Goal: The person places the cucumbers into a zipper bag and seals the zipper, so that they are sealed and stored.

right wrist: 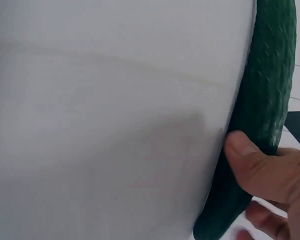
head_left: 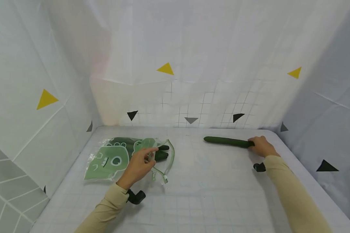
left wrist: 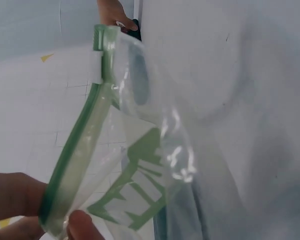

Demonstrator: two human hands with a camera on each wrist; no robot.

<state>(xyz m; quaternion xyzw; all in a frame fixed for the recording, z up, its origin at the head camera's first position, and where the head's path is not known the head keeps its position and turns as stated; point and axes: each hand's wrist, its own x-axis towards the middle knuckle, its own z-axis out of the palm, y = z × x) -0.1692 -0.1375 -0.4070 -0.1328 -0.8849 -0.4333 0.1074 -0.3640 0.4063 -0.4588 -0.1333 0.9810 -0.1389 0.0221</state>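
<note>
A clear zip bag (head_left: 108, 163) with a green cartoon print lies on the left of the table. Dark green cucumbers (head_left: 161, 156) show inside it, their ends near its mouth on the right. My left hand (head_left: 137, 166) pinches the edge of the mouth between thumb and fingers, beside the green zip strip (left wrist: 72, 150). A white slider (left wrist: 96, 67) sits on that strip. Another long cucumber (head_left: 226, 141) lies across the table at the back right. My right hand (head_left: 262, 146) grips its right end, the thumb (right wrist: 245, 150) laid over the bumpy skin.
The white table (head_left: 198, 194) has a faint grid. White sheet walls (head_left: 221, 38) with yellow and black triangles enclose it at the back and both sides. Black wrist cameras (head_left: 136, 197) hang beneath both wrists.
</note>
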